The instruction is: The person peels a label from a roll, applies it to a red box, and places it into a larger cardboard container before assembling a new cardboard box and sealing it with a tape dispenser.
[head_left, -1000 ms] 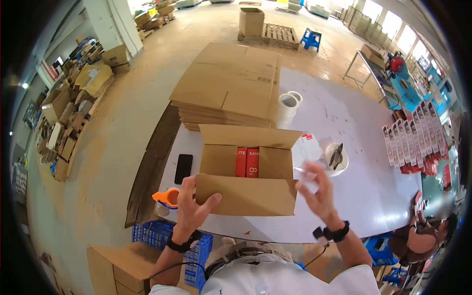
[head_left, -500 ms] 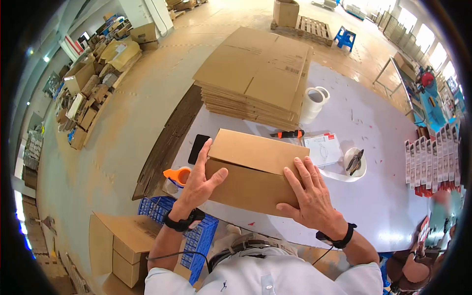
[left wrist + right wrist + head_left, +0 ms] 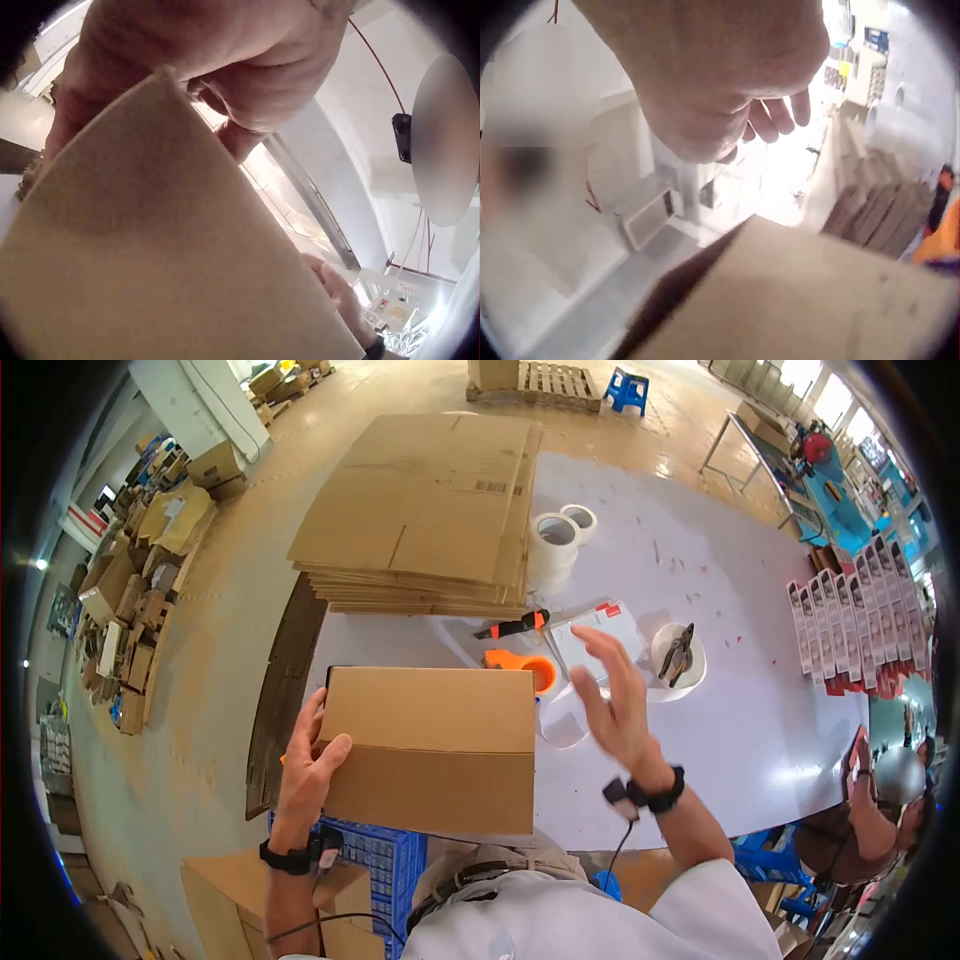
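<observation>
A brown cardboard box [image 3: 430, 710] lies at the table's near edge with its top panels folded down, so its contents are hidden. My left hand [image 3: 308, 770] grips its left end, thumb over the top and fingers along the side; in the left wrist view the cardboard [image 3: 172, 225] runs up under that hand [image 3: 225, 52]. Off the box's right end, my right hand [image 3: 618, 705] is raised with fingers apart and holds nothing. Just past the box's far right corner lies an orange tape dispenser [image 3: 525, 668], near a black-and-orange utility knife [image 3: 515, 625].
Flattened cartons [image 3: 420, 500] are stacked at the back left, beside white tape rolls [image 3: 553, 550]. To the right are a white printed sheet [image 3: 610, 630] and pliers [image 3: 680, 650] in a white bowl [image 3: 690, 678]. A blue crate [image 3: 375, 870] stands below the table edge.
The box's raised flaps have been folded down over the red boxes inside. My right hand pressed on its top half a second ago and has since lifted off to the right; the left hand remains on the box.
</observation>
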`<state>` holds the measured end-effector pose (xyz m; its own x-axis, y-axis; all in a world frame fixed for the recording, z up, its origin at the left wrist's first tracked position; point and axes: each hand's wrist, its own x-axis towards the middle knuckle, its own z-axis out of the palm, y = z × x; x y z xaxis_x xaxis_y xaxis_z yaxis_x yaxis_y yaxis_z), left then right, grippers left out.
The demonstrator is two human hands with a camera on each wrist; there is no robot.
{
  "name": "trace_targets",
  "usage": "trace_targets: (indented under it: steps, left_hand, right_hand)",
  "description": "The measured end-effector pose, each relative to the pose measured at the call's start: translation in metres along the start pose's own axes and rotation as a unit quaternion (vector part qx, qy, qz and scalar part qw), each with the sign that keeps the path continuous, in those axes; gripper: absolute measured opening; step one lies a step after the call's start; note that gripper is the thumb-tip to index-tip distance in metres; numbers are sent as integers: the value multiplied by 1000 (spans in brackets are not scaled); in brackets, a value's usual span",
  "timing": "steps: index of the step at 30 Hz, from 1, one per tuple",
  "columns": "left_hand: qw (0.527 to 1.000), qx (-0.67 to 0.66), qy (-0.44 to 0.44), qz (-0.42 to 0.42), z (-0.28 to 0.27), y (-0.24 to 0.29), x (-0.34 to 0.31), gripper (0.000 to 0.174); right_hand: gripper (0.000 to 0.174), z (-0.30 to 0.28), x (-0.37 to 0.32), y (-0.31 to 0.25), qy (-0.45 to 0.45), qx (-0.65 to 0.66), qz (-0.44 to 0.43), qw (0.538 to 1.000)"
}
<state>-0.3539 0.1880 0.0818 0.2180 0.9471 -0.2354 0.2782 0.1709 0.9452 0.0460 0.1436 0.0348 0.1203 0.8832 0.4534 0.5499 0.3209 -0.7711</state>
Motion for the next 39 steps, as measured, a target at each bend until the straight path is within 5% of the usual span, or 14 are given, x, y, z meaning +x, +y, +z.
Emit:
trace_targets:
  steps: [3, 7, 10, 13, 16, 19, 22, 24, 27, 30, 32, 39]
  left_hand:
    - [1000, 6, -28, -13, -3, 0, 11, 75]
    - [998, 15, -39, -45, -4, 7, 20, 74]
    - [996, 24, -32, -75, -9, 12, 18, 79]
    - [994, 26, -51, -90, -16, 10, 23, 83]
    - [995, 1, -74, -63, -26, -5, 27, 78]
    - [996, -27, -85, -24, -32, -19, 29, 71]
    - [992, -65, -108, -4, -35, -33, 34, 71]
    - [993, -60, -98, 22, -33, -39, 35, 72]
    - [995, -42, -80, 43, -31, -46, 34, 74]
    - [996, -25, -62, 66, -28, -57, 35, 77]
    - [996, -2, -52, 79, -27, -57, 36, 79]
    - [986, 69, -18, 154, -25, -59, 35, 80]
  right_hand:
    - [53, 38, -8, 95, -111, -85, 93, 986]
    - [44, 95, -22, 137, -363, -246, 167, 883]
    - [28, 136, -46, 195, -331, -229, 102, 909]
    - [32, 150, -70, 236, -226, -209, -20, 951]
    - [40, 108, -53, 198, -118, -70, 90, 986]
    - [47, 37, -38, 147, -39, 91, 294, 951]
    - [48, -31, -15, 75, 52, 151, 196, 968]
    - [62, -48, 9, -17, 21, 162, 142, 976]
    - [83, -53, 31, -84, -116, 109, 85, 984]
    - [75, -17, 32, -122, -238, -27, 6, 971]
    - [67, 18, 42, -153, -303, 4, -26, 953]
    - [76, 61, 51, -158, -343, -96, -101, 929]
